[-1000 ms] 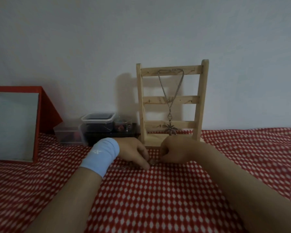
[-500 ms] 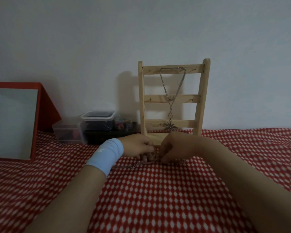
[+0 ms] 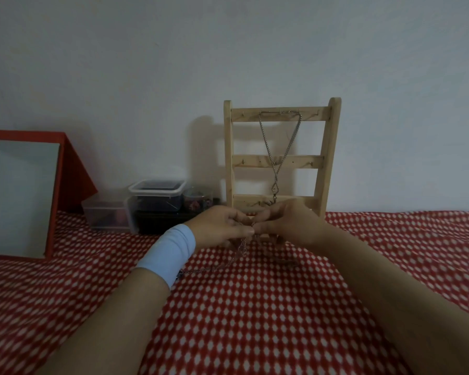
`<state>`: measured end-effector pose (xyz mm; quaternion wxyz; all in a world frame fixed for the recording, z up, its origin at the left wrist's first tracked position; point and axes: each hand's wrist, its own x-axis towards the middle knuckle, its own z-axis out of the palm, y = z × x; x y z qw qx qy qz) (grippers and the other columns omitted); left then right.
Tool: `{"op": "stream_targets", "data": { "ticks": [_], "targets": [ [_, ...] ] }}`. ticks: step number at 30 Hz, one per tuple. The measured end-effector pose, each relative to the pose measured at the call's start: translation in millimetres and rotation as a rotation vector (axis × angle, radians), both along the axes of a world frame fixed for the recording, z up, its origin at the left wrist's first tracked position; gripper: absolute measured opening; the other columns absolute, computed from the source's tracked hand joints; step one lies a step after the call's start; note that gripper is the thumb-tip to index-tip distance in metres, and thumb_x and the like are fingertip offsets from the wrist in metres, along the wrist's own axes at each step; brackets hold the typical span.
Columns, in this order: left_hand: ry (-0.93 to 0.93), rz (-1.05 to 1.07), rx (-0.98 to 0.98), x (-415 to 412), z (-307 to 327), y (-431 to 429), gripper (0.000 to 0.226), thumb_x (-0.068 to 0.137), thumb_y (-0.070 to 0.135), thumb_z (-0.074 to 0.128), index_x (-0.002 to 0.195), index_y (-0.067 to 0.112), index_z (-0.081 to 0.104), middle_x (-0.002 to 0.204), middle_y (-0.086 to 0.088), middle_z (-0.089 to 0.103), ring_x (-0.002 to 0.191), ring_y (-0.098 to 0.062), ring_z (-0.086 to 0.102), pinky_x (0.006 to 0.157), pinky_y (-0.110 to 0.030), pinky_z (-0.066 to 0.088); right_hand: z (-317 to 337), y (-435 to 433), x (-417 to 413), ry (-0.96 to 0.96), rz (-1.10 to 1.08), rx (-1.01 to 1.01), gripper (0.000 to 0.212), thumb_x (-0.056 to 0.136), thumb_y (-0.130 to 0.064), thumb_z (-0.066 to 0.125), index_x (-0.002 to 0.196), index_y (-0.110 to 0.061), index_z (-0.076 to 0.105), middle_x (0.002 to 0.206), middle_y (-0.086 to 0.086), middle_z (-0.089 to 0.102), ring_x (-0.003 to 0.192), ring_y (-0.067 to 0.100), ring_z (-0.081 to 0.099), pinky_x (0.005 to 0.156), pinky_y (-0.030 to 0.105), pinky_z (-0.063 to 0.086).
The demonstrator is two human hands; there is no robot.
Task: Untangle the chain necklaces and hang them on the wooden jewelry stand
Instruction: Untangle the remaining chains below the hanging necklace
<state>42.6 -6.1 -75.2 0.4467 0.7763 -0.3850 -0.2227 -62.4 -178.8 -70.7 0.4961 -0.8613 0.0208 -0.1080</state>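
A wooden jewelry stand (image 3: 321, 158) with three hook bars leans by the wall. One silver chain necklace (image 3: 278, 158) with a pendant hangs from its top bar. In front of the stand's foot, my left hand (image 3: 222, 226), with a light blue wristband, and my right hand (image 3: 287, 223) meet fingertip to fingertip and pinch a thin chain necklace (image 3: 241, 246). That chain droops from the fingers and trails left onto the cloth, ending near the wristband.
A red-and-white patterned cloth (image 3: 255, 307) covers the surface. A red-framed mirror (image 3: 19, 196) stands at the left. Clear plastic boxes (image 3: 157, 193) and a small jar (image 3: 198, 203) sit by the wall, left of the stand.
Both hands have risen from the cloth toward the stand's foot, lifting the chain, which now dangles below the fingers.
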Motion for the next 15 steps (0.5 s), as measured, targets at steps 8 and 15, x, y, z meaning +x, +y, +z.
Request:
{"op": "stream_targets", "data": {
  "ticks": [8, 15],
  "targets": [
    [0.000, 0.027, -0.063, 0.1, 4.3, 1.7, 0.006, 0.092, 0.021, 0.066, 0.096, 0.017, 0.069, 0.096, -0.008, 0.074, 0.092, -0.023, 0.070, 0.083, -0.036, 0.057, 1.7, -0.1, -0.7, 0.038, -0.058, 0.306, 0.021, 0.084, -0.004, 0.078, 0.105, -0.005, 0.075, 0.080, 0.009, 0.068, 0.056, 0.011, 0.053, 0.053, 0.026, 0.051],
    [-0.049, 0.030, -0.155, -5.3, 5.5, 1.5, 0.016, 0.096, 0.024, 0.058, 0.090, 0.014, 0.070, 0.081, 0.002, 0.075, 0.083, -0.011, 0.070, 0.083, -0.026, 0.052, 4.9, 2.2, -2.3, 0.039, 0.019, 0.364, 0.021, 0.092, -0.004, 0.069, 0.111, -0.009, 0.075, 0.072, 0.003, 0.063, 0.055, 0.009, 0.049, 0.053, 0.024, 0.049]
  ]
}}
